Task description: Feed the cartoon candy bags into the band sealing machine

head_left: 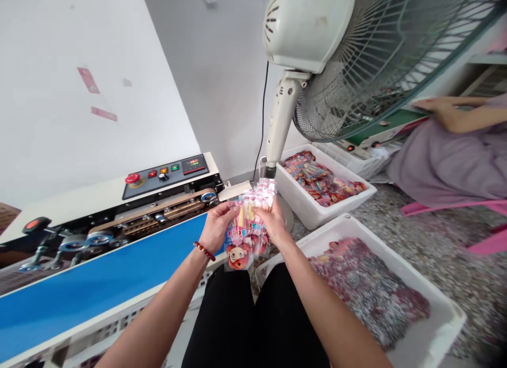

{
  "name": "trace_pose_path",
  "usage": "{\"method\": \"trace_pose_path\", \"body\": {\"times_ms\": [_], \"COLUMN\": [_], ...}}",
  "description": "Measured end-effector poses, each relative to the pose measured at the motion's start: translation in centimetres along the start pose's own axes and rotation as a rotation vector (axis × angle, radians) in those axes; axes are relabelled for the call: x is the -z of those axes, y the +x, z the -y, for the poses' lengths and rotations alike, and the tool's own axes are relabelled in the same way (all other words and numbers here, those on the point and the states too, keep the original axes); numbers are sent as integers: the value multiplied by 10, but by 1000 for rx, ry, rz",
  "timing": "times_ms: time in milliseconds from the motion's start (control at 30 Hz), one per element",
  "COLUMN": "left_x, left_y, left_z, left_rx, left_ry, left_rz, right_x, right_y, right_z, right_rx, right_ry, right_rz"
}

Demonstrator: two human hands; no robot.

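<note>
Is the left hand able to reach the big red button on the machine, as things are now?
Probably yes. Nothing covers the red button, though the left hand would need to let go of the packets and pass above the rollers and belts.

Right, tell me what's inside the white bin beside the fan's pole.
The white bin holds a loose heap of printed packets, mostly reddish. Whatever lies under the top layer, including the bin's floor, is covered.

Big fan (304, 35) blocks the top r. side. Blue belt (119, 273) at l. has open room on top, machine (170, 199) behind it.
</note>
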State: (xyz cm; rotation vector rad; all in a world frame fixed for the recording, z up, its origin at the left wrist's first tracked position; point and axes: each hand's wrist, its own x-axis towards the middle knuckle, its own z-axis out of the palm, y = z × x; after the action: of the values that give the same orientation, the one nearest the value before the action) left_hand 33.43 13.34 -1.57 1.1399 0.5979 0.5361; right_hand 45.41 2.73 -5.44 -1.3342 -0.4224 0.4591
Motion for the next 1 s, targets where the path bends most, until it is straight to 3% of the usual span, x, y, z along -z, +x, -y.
{"method": "trace_pose_path", "body": {"times_ms": [367, 633, 800, 1000], "left_x": [4, 7, 8, 1], "left_y": [5, 6, 12, 14], "left_z": [-1, -1, 0, -2], "left_rx": [-42, 22, -31, 28], "left_ry": [57, 24, 58, 313], "left_rz": [-108, -153, -207, -203], "right_x": [2, 0, -1, 0], "right_y": [0, -3, -4, -2], "right_z": [-7, 2, 3, 1], "right_rx": [8, -25, -40, -39], "right_ry": [-15, 19, 37, 42], "right_rz": [-6, -9, -22, -52]}}
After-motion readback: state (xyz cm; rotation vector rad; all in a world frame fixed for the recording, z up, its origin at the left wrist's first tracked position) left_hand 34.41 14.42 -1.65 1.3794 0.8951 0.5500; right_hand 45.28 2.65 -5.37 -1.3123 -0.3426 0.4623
